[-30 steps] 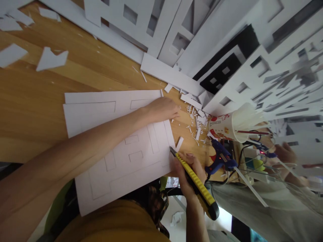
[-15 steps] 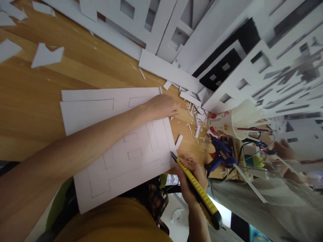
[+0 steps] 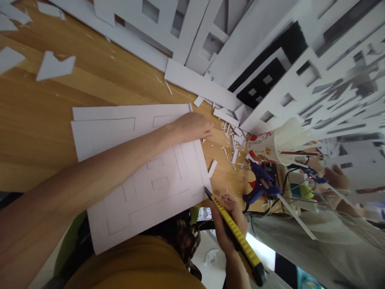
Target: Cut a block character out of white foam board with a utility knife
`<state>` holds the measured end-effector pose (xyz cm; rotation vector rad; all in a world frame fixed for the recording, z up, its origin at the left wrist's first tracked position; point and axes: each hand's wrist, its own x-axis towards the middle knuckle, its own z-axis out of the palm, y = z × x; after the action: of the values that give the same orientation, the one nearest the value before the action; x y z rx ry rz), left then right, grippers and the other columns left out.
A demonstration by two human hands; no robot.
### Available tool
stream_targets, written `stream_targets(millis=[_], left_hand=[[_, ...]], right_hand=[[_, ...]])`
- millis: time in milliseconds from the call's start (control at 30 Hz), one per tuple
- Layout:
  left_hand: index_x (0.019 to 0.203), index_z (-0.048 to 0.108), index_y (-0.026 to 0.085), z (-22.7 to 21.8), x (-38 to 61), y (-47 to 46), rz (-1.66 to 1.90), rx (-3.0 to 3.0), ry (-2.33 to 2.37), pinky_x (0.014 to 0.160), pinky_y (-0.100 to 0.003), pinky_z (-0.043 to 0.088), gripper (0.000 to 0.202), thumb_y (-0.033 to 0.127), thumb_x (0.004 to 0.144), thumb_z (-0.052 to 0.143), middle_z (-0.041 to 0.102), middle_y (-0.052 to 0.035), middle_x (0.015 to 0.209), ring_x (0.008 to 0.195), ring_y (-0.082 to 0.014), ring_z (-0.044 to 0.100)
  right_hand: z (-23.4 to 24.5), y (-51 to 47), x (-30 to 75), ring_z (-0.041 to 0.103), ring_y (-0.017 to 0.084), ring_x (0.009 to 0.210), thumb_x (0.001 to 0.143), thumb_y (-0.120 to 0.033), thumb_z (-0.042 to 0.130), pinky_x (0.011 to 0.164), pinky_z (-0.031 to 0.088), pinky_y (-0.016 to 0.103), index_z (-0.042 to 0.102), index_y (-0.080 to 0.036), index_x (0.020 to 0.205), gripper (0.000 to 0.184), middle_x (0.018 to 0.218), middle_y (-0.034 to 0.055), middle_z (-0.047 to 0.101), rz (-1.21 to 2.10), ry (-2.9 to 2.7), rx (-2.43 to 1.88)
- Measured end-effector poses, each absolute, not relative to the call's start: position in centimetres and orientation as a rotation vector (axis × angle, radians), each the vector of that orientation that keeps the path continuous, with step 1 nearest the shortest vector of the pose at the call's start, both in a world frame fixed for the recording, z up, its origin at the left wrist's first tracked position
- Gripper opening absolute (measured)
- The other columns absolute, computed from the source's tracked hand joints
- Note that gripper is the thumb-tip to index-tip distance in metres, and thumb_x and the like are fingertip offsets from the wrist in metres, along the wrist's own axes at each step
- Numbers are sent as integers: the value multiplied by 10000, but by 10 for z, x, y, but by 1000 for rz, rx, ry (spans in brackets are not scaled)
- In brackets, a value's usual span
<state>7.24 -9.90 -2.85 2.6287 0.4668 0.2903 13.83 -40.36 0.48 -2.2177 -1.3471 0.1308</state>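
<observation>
A white board [image 3: 168,202] with pencilled rectangles and lines lies at the table's near edge, over another white sheet [image 3: 99,113]. My left forearm crosses it, and my left hand [image 3: 194,127] rests at its upper right side with fingers curled; what is under them is hidden. My right hand [image 3: 230,214] is closed around a yellow and black utility knife [image 3: 236,233]. The knife's blade tip touches the board near its right edge, close to a pencil line. A small white strip [image 3: 212,168] lies just beyond that edge.
White offcuts [image 3: 236,140] litter the wooden table [image 3: 120,76]. A paper cup [image 3: 266,148] holding translucent sticks and a blue glue gun [image 3: 261,182] with cables stand at right. Cut-out white panels [image 3: 201,82] line the back. Another person's hand [image 3: 335,178] is at far right.
The knife tip has slid slightly down toward the near edge of the board, my right hand moving with it. My left hand stays in place.
</observation>
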Motion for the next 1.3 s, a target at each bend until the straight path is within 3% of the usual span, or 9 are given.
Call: stream_targets(millis=[200,400,500,633,800,967,1133,1300], left_hand=[[770,699,181,-28,73,-99,298,2647,462,615,-299,299,299,317,979,535,677,-31,689,629,-148,551],[547,636,189,-13,66,-102,154,2580,418,628,-288,300,502,538,905,599,669,-15,649,612,-126,532],[650,713,207,-5,62,-94,-14,2511,345,680,-274,359,368,552,776,718,740,-7,792,696,-134,593],[866,757,208,17,64,-75,-422,2361,179,732,-259,407,264,366,658,795,772,-23,1003,873,-176,649],[756,669,201,56,70,-75,-717,2462,178,649,-276,362,159,320,695,756,730,-2,830,773,-173,610],[849,635,202,67,62,-90,-633,2620,221,664,-279,365,198,329,736,737,718,-35,966,860,-190,605],[991,629,213,64,51,-93,-585,2610,231,762,-286,416,268,362,776,689,699,-59,1108,975,-211,606],[1002,643,209,68,54,-93,-632,2616,203,784,-287,423,267,347,777,682,705,-68,1120,988,-213,612]], right_hand=[[9,-400,135,710,216,780,924,-296,667,612,583,303,653,-267,932,34,897,64,702,269,-1308,-2148],[8,-395,140,725,237,829,902,-215,657,638,606,369,653,-276,969,92,909,22,723,326,-1351,-1982],[10,-394,142,723,249,817,913,-227,641,665,604,403,659,-302,977,100,900,26,731,363,-1353,-2006],[13,-392,144,716,228,778,917,-249,639,668,605,381,678,-304,976,89,854,12,736,311,-1410,-1969],[16,-385,146,698,204,712,926,-254,640,610,587,342,683,-254,982,71,795,20,705,142,-1478,-1861],[19,-379,147,686,215,688,934,-251,616,586,556,345,664,-264,976,65,757,17,693,-11,-1606,-1830],[21,-382,147,679,197,752,954,-229,576,669,544,325,669,-228,968,95,806,27,705,64,-1641,-1874],[19,-386,145,677,201,787,949,-218,584,699,526,321,676,-215,1008,109,839,33,715,89,-1619,-1889]])
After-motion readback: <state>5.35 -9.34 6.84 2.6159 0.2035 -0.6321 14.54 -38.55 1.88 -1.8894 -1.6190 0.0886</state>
